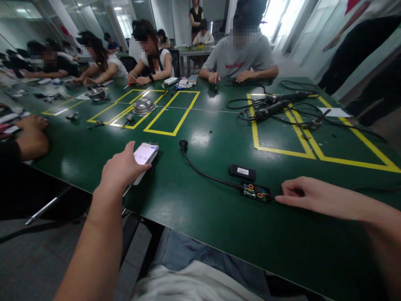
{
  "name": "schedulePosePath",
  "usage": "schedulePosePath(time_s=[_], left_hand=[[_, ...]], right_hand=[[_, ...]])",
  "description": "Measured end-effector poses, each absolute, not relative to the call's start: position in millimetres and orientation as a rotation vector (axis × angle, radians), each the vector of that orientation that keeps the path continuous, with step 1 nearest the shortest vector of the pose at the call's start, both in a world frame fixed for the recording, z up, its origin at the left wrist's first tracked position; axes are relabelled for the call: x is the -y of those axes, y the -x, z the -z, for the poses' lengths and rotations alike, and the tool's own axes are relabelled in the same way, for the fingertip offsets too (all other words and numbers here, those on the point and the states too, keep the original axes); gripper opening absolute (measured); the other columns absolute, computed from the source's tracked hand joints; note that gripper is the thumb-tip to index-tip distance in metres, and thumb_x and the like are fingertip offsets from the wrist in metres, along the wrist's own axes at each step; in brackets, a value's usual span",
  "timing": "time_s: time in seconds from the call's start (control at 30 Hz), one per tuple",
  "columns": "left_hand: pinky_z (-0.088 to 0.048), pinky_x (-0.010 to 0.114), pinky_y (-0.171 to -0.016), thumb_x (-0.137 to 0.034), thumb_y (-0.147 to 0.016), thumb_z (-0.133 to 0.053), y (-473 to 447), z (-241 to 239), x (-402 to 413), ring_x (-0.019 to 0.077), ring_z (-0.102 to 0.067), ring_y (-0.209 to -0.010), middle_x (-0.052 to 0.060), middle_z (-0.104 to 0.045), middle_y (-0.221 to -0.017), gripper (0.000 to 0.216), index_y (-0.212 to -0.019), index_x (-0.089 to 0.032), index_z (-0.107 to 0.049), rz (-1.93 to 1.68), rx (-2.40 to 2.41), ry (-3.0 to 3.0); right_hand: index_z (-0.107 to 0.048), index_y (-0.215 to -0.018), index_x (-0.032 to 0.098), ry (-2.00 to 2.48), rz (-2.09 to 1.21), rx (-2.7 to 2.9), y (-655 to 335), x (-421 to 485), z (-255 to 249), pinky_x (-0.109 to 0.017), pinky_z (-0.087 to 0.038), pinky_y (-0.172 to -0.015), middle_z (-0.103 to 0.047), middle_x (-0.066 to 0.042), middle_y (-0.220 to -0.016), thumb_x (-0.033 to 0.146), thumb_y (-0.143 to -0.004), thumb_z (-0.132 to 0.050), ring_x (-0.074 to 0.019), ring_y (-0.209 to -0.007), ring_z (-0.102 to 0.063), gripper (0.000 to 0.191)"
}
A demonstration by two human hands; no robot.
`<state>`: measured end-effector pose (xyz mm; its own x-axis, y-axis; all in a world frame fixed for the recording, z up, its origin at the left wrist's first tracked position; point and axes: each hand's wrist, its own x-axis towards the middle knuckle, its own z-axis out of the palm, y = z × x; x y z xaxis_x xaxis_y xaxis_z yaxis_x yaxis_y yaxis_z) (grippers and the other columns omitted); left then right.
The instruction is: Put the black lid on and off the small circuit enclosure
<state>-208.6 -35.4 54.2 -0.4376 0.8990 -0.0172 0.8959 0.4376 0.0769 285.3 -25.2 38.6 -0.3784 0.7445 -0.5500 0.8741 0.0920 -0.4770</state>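
Observation:
My left hand (120,167) grips a smartphone (144,154) by its edges, near the front edge of the table. The phone's lit screen shows digits. My right hand (308,196) is closed, fingers curled, at the right end of an open black electronics case (255,192), where a short bit of black cable shows by the fingertips. Inside the case are a circuit board, coloured wires and two copper-coloured rings. Its loose black cover (242,172), bearing a white label, lies just behind. From the case's left end a black cord (203,173) runs to a round plug (183,144).
Yellow tape rectangles mark the green table (203,225). Black cables and handheld tools (272,106) lie at the back right. A metal bowl (144,106) and small metal parts (128,120) are at the back left. Other people sit around the table; a co-worker's arm (33,136) rests at left.

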Motion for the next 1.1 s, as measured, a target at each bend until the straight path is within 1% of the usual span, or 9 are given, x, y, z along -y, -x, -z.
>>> schedulePosePath(time_s=[0.1, 0.23, 0.3, 0.4, 0.47, 0.67, 0.9, 1.0, 1.1], left_hand=[[-0.06, 0.066, -0.105, -0.072, -0.088, -0.079, 214, -67, 43, 0.0559, -0.073, -0.133, 0.028, -0.074, -0.15, 0.107, -0.176, -0.024, -0.04, -0.158, -2.636, -1.55], [-0.054, 0.068, -0.114, -0.073, -0.094, -0.076, 218, -89, 54, 0.056, -0.066, -0.142, 0.023, -0.067, -0.161, 0.111, -0.178, -0.017, -0.03, -0.327, -2.614, -1.497], [-0.058, 0.063, -0.109, -0.069, -0.096, -0.075, 218, -96, 56, 0.0535, -0.069, -0.138, 0.023, -0.064, -0.164, 0.11, -0.18, -0.016, -0.026, -0.369, -2.59, -1.432], [-0.062, 0.06, -0.103, -0.073, -0.088, -0.081, 220, -96, 54, 0.0532, -0.072, -0.133, 0.022, -0.068, -0.161, 0.116, -0.179, -0.022, -0.031, -0.34, -2.598, -1.41], [-0.062, 0.062, -0.106, -0.073, -0.085, -0.083, 220, -89, 50, 0.0542, -0.071, -0.136, 0.023, -0.071, -0.157, 0.116, -0.178, -0.025, -0.036, -0.256, -2.609, -1.453], [-0.062, 0.064, -0.105, -0.069, -0.086, -0.082, 209, -66, 41, 0.0543, -0.074, -0.131, 0.028, -0.075, -0.148, 0.106, -0.174, -0.023, -0.045, -0.089, -2.596, -1.594], [-0.058, 0.066, -0.11, -0.064, -0.088, -0.084, 204, -67, 41, 0.0562, -0.067, -0.14, 0.031, -0.068, -0.156, 0.1, -0.171, -0.018, -0.049, -0.046, -2.532, -1.648], [-0.052, 0.07, -0.116, -0.068, -0.092, -0.08, 178, -73, 48, 0.0599, -0.052, -0.152, 0.024, -0.061, -0.163, 0.085, -0.161, -0.022, -0.06, -0.239, -2.592, -1.889], [-0.053, 0.061, -0.118, -0.053, -0.103, -0.071, 123, -73, 53, 0.0472, -0.063, -0.14, 0.019, -0.07, -0.149, 0.053, -0.147, -0.024, -0.069, -0.383, -2.321, -2.159]], right_hand=[[-0.05, -0.066, 0.028, -1.634, 1.16, -2.191, -289, 24, -35, -0.039, -0.042, -0.066, -0.045, 0.0, -0.068, 0.103, -0.076, -0.055, -0.0223, -0.064, -0.049, 0.075], [-0.05, -0.066, 0.028, -1.646, 1.15, -2.176, -293, 23, -30, -0.04, -0.043, -0.066, -0.045, -0.001, -0.068, 0.101, -0.076, -0.057, -0.0231, -0.065, -0.05, 0.074], [-0.052, -0.066, 0.028, -1.65, 1.162, -2.175, -294, 24, -29, -0.04, -0.043, -0.065, -0.045, -0.001, -0.068, 0.1, -0.076, -0.058, -0.023, -0.064, -0.049, 0.073], [-0.051, -0.065, 0.028, -1.656, 1.166, -2.178, -293, 24, -30, -0.04, -0.042, -0.064, -0.043, 0.0, -0.068, 0.1, -0.075, -0.059, -0.0224, -0.064, -0.047, 0.073], [-0.051, -0.066, 0.028, -1.657, 1.165, -2.175, -291, 24, -31, -0.04, -0.042, -0.064, -0.043, 0.0, -0.068, 0.101, -0.075, -0.057, -0.0222, -0.064, -0.046, 0.074], [-0.05, -0.065, 0.028, -1.635, 1.147, -2.175, -289, 24, -34, -0.04, -0.043, -0.064, -0.045, -0.001, -0.067, 0.103, -0.075, -0.055, -0.0225, -0.063, -0.048, 0.075], [-0.049, -0.065, 0.028, -1.637, 1.118, -2.199, -284, 25, -39, -0.039, -0.042, -0.064, -0.046, -0.001, -0.067, 0.105, -0.074, -0.052, -0.0222, -0.064, -0.048, 0.078], [-0.05, -0.065, 0.027, -1.626, 1.132, -2.215, -282, 25, -41, -0.037, -0.041, -0.063, -0.047, -0.001, -0.066, 0.103, -0.076, -0.054, -0.0213, -0.063, -0.049, 0.077], [-0.053, -0.064, 0.026, -1.634, 1.119, -2.246, -283, 25, -40, -0.035, -0.038, -0.061, -0.046, 0.0, -0.065, 0.102, -0.075, -0.058, -0.0197, -0.062, -0.046, 0.077]])
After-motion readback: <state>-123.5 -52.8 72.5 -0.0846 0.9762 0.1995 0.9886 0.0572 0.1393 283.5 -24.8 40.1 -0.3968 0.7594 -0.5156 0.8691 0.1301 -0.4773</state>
